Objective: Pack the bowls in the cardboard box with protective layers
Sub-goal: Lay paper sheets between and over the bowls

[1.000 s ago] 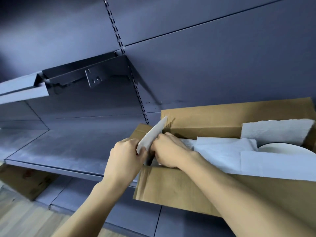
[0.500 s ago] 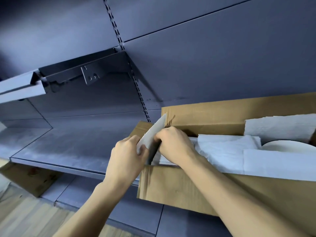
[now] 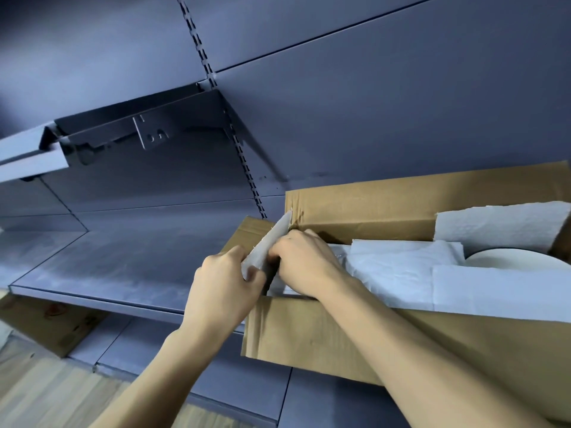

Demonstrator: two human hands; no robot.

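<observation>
You've got both hands, left hand (image 3: 224,288) and right hand (image 3: 304,262), pinched on a stiff grey padding sheet (image 3: 268,242) at the cardboard box (image 3: 324,332)'s 9 o'clock end, bowl (image 3: 513,257) sitting over at 3 o'clock, so looks like you're mid-liner and next you slide it down that wall.

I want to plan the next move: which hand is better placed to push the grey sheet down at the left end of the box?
Probably the right hand: it already reaches inside the cardboard box beside the grey sheet. The left hand stays outside, with its grip on the sheet's lower edge.
</observation>
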